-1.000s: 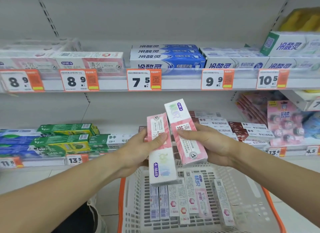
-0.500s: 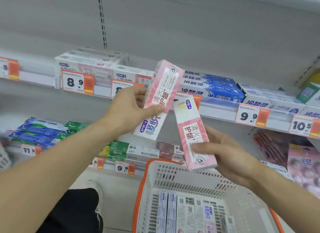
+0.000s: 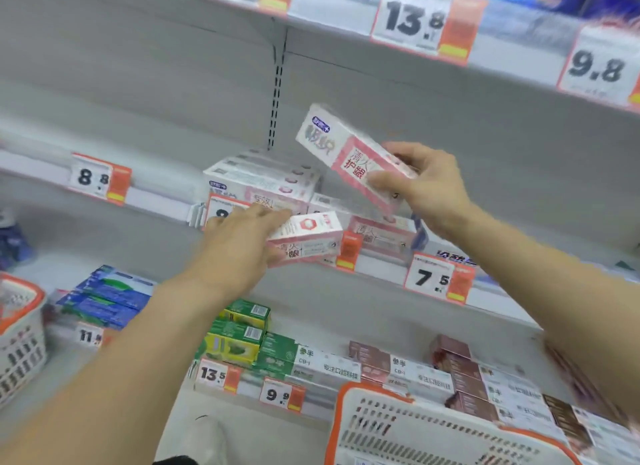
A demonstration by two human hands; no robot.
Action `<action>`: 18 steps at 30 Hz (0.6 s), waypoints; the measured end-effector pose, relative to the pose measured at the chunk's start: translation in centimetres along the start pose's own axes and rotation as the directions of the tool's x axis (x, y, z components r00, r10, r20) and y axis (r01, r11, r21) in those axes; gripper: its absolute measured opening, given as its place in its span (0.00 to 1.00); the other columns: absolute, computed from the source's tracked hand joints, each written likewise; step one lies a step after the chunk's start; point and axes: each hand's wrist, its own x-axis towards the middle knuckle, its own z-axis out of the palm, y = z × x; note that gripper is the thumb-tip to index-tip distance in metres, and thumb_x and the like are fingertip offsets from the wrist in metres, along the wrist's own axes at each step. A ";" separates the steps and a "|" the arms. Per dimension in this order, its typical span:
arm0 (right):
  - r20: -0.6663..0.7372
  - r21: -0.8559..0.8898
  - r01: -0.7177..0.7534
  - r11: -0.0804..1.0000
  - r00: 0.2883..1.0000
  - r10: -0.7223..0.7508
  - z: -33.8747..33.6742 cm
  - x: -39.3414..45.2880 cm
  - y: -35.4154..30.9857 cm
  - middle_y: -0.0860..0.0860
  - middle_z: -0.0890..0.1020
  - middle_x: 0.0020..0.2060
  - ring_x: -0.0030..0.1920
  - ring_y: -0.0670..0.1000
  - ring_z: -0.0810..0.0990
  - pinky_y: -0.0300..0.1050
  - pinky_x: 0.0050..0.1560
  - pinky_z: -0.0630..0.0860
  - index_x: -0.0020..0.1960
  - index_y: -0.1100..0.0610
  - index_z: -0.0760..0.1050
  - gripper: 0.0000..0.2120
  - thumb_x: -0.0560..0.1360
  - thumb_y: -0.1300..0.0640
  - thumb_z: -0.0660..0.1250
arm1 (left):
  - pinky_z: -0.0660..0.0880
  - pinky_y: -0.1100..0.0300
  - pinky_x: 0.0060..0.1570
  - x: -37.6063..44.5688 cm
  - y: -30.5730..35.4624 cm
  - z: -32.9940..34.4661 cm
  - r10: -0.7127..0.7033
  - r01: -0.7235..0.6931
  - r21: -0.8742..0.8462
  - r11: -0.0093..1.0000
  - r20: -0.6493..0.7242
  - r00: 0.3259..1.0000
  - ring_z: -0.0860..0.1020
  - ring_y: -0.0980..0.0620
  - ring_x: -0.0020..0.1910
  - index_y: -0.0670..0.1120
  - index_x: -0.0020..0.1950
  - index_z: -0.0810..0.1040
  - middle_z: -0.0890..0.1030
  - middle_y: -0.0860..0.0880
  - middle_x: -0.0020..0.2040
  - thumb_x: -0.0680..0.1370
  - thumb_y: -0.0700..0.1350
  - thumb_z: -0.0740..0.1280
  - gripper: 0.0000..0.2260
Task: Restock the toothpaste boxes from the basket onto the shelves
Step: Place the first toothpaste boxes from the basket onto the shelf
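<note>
Toothpaste boxes have risen to the shelf [image 3: 162, 205]: left hand [image 3: 239, 243] apparently grips one [image 3: 311, 238], right-hand fingers [image 3: 384, 180] clamp another [image 3: 346, 153].

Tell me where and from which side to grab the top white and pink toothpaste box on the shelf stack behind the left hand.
Judging by its pose, pinch the top white and pink toothpaste box across its long narrow sides near the front end, coming from the aisle side. It lies flat atop the stack, its length running back into the shelf.

stacked boxes [image 3: 258, 180] on middle shelf [image 3: 156, 201] | basket [image 3: 433, 426] below right | second basket [image 3: 20, 326] far left
</note>
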 end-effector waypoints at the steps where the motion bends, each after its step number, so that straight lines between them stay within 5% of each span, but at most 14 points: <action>1: 0.019 -0.067 0.032 0.997 0.999 -0.031 1.2 2.3 0.0 0.49 0.84 0.53 0.48 0.45 0.83 0.30 0.47 0.76 0.63 0.57 0.79 0.23 0.69 0.60 0.79 | 0.61 0.48 0.67 0.2 -0.2 0.0 0.010 -0.010 0.007 1.000 -0.006 1.000 0.69 0.47 0.69 0.59 0.76 0.66 0.74 0.54 0.69 0.79 0.49 0.69 0.27; 3: 0.037 -0.116 0.059 0.991 0.998 -0.055 3.7 6.7 0.4 0.47 0.81 0.54 0.52 0.44 0.80 0.27 0.51 0.75 0.64 0.56 0.80 0.23 0.70 0.60 0.79 | 0.59 0.48 0.68 0.7 -0.4 0.0 0.032 -0.033 -0.025 0.999 -0.039 0.999 0.69 0.49 0.68 0.60 0.76 0.66 0.75 0.55 0.66 0.79 0.49 0.70 0.27; 8: 0.090 -0.062 -0.094 0.994 0.991 0.099 9.2 13.6 3.0 0.51 0.81 0.61 0.59 0.50 0.81 0.44 0.60 0.80 0.61 0.53 0.82 0.19 0.71 0.64 0.77 | 0.57 0.50 0.69 1.6 -0.9 -0.3 0.060 -0.066 -0.051 0.996 -0.108 0.992 0.69 0.51 0.65 0.60 0.77 0.64 0.74 0.56 0.65 0.79 0.50 0.68 0.27; 11: 0.124 -0.052 -0.096 0.994 0.987 0.102 10.3 14.7 4.5 0.53 0.79 0.64 0.59 0.50 0.80 0.38 0.54 0.80 0.64 0.57 0.80 0.20 0.73 0.66 0.74 | 0.56 0.50 0.69 1.7 -1.5 -0.4 0.063 -0.074 -0.067 0.995 -0.143 0.988 0.68 0.51 0.65 0.59 0.78 0.63 0.73 0.56 0.66 0.80 0.50 0.68 0.28; 16: 0.083 -0.248 0.050 0.967 0.996 -0.031 9.1 13.3 3.7 0.47 0.70 0.71 0.63 0.46 0.73 0.40 0.62 0.75 0.64 0.45 0.79 0.15 0.80 0.56 0.67 | 0.55 0.49 0.71 1.8 -2.5 -1.2 0.037 -0.046 -0.055 0.997 -0.169 0.985 0.68 0.52 0.64 0.61 0.77 0.63 0.73 0.57 0.64 0.81 0.48 0.66 0.26; 18: 0.097 -0.168 0.123 0.978 0.989 -0.108 7.9 10.4 1.8 0.49 0.79 0.63 0.59 0.50 0.79 0.44 0.59 0.78 0.58 0.48 0.82 0.10 0.82 0.54 0.64 | 0.52 0.46 0.73 2.0 -2.6 -1.5 0.016 -0.022 -0.036 0.999 -0.165 0.986 0.67 0.52 0.65 0.61 0.77 0.62 0.72 0.58 0.64 0.81 0.48 0.65 0.25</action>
